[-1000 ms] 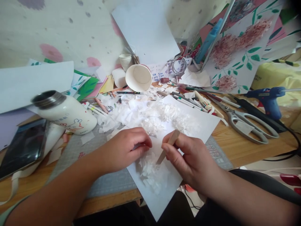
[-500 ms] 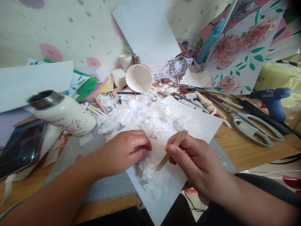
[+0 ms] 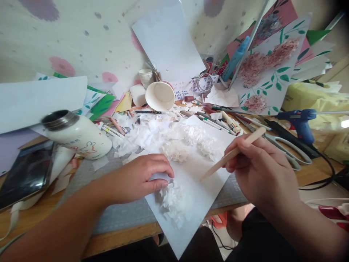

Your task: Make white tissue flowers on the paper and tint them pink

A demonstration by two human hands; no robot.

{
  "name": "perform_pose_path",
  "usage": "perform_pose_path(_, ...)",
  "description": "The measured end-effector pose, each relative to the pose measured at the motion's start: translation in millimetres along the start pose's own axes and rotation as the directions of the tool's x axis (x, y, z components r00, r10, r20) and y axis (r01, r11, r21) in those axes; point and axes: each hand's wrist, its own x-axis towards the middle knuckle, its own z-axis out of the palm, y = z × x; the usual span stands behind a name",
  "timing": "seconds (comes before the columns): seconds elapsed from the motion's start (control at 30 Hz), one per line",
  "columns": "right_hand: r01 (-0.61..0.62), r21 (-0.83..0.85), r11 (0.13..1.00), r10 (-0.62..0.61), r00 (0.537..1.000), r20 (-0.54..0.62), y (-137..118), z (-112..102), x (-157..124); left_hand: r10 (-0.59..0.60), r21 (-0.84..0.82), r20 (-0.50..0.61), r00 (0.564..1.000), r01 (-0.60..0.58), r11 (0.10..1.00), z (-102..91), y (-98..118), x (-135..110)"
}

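A white sheet of paper (image 3: 188, 233) lies askew on a grey cutting mat (image 3: 120, 218), its near corner jutting past the table edge. Ruffled clusters of white tissue paper sit on it: a near cluster (image 3: 176, 203), a middle one (image 3: 174, 150) and a far one (image 3: 196, 134). My left hand (image 3: 148, 178) rests at the sheet's left side, thumb and forefinger apart, just above the near cluster. My right hand (image 3: 261, 163) pinches a pale wooden stick (image 3: 231, 154), its tip pointing down-left over the bare part of the sheet.
Loose tissue squares (image 3: 136, 136) and pens spread behind the sheet. A white bottle (image 3: 81, 136) stands open at left beside a black phone-like slab (image 3: 25, 171). A paper cup (image 3: 160, 96) lies tipped at the back. Scissors (image 3: 289, 149) and a blue glue gun (image 3: 300, 122) lie at right.
My right hand has lifted the stick away from the near cluster, up and to the right. My left hand has stayed nearly in place, its thumb slightly lower. The view has shifted a little.
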Motion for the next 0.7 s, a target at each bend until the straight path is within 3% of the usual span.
perform_pose_path(0.13,-0.022,-0.021,1.0,0.022,1.0,0.013,-2.1,-12.6,-3.9,-0.004,-0.011,0.006,1.0,0.004,1.0,1.6,-0.1,-2.2)
perform_pose_path(0.37,-0.057,-0.153,0.987,0.091,0.969,0.23,7.3,-13.3,-23.6,0.009,0.012,0.06,0.998,-0.01,1.0,8.6,11.9,-2.3)
perform_pose_path(0.47,0.004,-0.256,0.967,0.075,0.952,0.297,5.1,-10.6,-26.0,0.004,0.044,0.063,0.998,-0.007,0.999,11.8,15.6,-2.0)
perform_pose_path(0.57,0.074,-0.307,0.949,0.012,0.963,0.268,0.8,-12.6,-24.3,0.026,0.069,0.066,0.997,-0.03,0.997,14.6,18.4,-2.0)
perform_pose_path(0.7,0.056,-0.24,0.969,-0.016,0.986,0.167,-3.7,-19.9,-24.5,0.024,0.08,0.06,0.998,-0.029,0.996,17.6,21.1,-1.7)
